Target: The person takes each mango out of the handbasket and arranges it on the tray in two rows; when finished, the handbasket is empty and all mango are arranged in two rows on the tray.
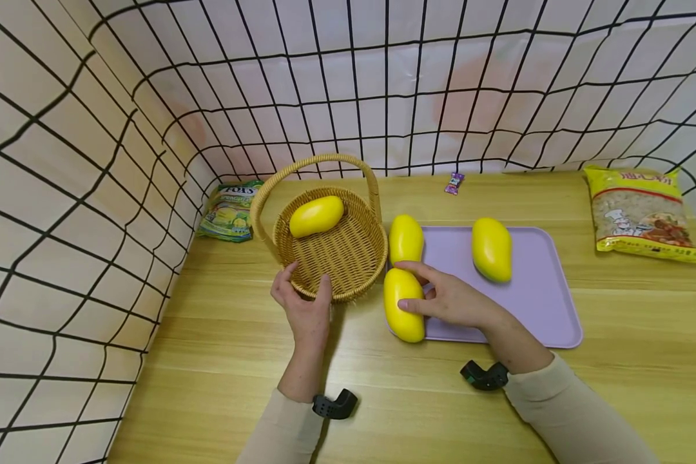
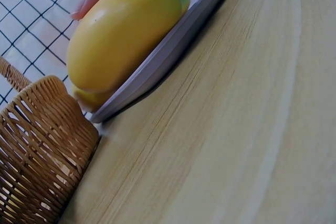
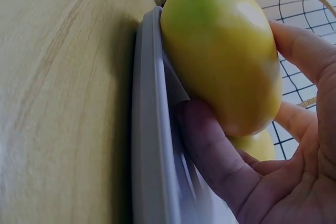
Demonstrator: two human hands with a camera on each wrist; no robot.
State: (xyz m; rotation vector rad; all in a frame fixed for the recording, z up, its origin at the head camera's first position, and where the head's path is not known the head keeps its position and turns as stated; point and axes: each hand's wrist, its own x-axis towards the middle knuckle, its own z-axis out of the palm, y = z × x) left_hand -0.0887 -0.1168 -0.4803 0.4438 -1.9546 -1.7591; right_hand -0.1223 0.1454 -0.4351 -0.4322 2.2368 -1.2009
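Observation:
My right hand (image 1: 455,299) holds a yellow mango (image 1: 403,309) at the near left corner of the purple tray (image 1: 548,290). In the right wrist view, the thumb (image 3: 210,145) lies along the low side of this mango and fingers reach round the far side. Just behind it, a second mango (image 1: 406,240) lies at the tray's left edge, and a third mango (image 1: 492,250) rests farther right on the tray. My left hand (image 1: 307,312) grips the near rim of the wicker basket (image 1: 339,261), fingers bent at the rim. Inside the basket lies another mango (image 1: 316,216).
Left of the basket lies a green snack bag (image 1: 229,212). A small purple wrapped candy (image 1: 454,183) sits behind the tray, and a yellow food packet (image 1: 640,216) is at the right. Black grid netting (image 1: 354,96) over white sheeting borders the wooden table (image 1: 226,361).

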